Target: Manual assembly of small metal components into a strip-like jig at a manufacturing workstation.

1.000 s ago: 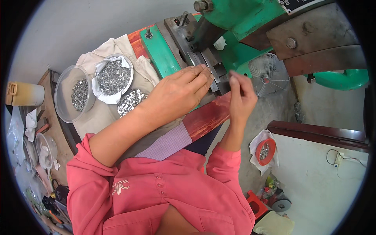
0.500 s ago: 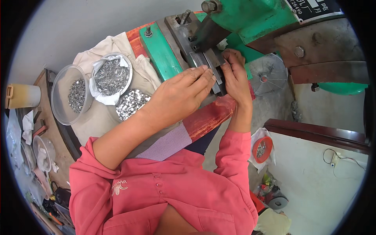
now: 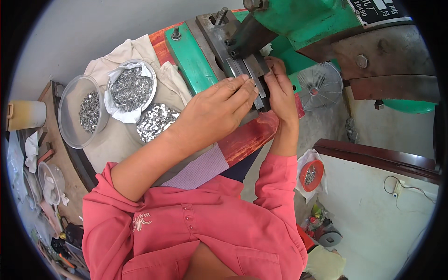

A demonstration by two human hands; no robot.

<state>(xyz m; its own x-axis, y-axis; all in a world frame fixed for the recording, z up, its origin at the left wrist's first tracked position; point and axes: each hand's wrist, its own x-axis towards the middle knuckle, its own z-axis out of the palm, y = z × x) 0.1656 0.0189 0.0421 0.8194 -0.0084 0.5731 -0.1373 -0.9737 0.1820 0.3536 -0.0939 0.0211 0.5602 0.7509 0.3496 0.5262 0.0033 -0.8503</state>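
At far centre, both hands on the grey die block (image 3: 242, 70) of the green press (image 3: 298, 21): left hand (image 3: 219, 109) flat, grip wide; right hand (image 3: 280, 88) pinching narrow, content hidden.

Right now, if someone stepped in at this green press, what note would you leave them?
Left hand: flat, fingertips at the grey die block of the green press; any held piece is hidden.
Right hand: fingers pinched at the same block, beside the left hand.
Stock: clear tub and paper-lined bowl of small metal pieces, plus a loose pile on the cloth, to the left.
Done: cannot tell.
Left: plenty of pieces remain.
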